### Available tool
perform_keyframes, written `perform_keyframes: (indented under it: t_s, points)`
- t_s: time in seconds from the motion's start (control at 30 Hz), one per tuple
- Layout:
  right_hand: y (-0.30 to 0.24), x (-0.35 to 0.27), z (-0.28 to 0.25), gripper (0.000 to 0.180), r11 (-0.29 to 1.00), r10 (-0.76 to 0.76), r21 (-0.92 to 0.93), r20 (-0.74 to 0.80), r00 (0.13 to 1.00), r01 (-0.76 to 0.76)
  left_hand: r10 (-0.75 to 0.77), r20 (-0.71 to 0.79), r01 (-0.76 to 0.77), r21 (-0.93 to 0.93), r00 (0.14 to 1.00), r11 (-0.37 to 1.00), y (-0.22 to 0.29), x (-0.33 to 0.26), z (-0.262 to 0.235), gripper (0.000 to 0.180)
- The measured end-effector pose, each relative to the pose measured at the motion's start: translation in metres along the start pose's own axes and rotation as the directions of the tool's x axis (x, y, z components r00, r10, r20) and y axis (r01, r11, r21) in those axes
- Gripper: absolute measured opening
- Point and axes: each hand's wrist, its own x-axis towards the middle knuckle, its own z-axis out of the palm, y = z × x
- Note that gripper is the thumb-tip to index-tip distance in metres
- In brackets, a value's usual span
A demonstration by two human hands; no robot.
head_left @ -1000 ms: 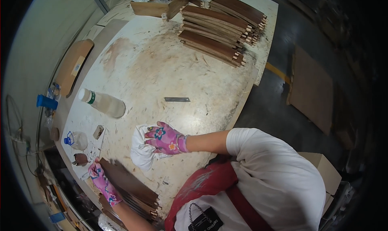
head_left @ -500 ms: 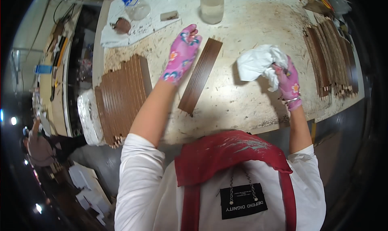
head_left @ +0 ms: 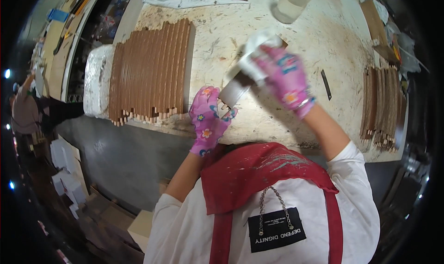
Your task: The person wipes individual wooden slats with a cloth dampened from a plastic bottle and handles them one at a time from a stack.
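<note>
A brown grooved wooden strip (head_left: 236, 90) lies slantwise on the worktable in front of me, glare on its face. At its near end, my left hand (head_left: 206, 120), in a pink flowered glove, is closed with fingers and thumb around the edges. My right hand (head_left: 284, 74), gloved alike and slightly blurred, grips a crumpled white cloth (head_left: 255, 49) and presses it on the strip's upper part. The cloth hides much of that part; the strip's far corner shows past it.
Left stands a row of brown strips (head_left: 152, 72) beside a plastic-wrapped white block (head_left: 97, 81); more strips (head_left: 381, 102) stand right. A thin dark blade-like piece (head_left: 326, 84) lies right of my right hand. A clear jar of liquid (head_left: 293, 5) stands at the back. A person (head_left: 28, 107) is far left.
My left hand has come down to the strip's near end and closed on it. My right hand has brought the cloth leftward onto the strip. The view has shifted.
</note>
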Motion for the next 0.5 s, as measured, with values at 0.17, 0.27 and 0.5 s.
perform_keyframes:
  t_s: [0.17, 0.27, 0.5]
  points:
    - [-0.041, -0.005, 0.044, 0.039, 0.934, -0.219, 0.303, 0.057, 0.974, 0.192, -0.107, 0.025, 0.109, -0.131, 0.994, 0.985, -0.001, 0.002, 0.004, 0.057]
    - [0.035, 0.009, 0.04, 0.027, 0.963, 0.127, 0.235, 0.042, 0.991, -0.134, -0.023, -0.007, 0.023, 0.009, 1.0, 1.0, 0.003, 0.004, 0.0, 0.051]
    - [-0.011, 0.007, 0.026, 0.029, 0.962, -0.253, 0.164, 0.229, 0.94, 0.219, -0.078, 0.005, 0.078, -0.052, 0.997, 0.996, 0.004, 0.004, -0.001, 0.048]
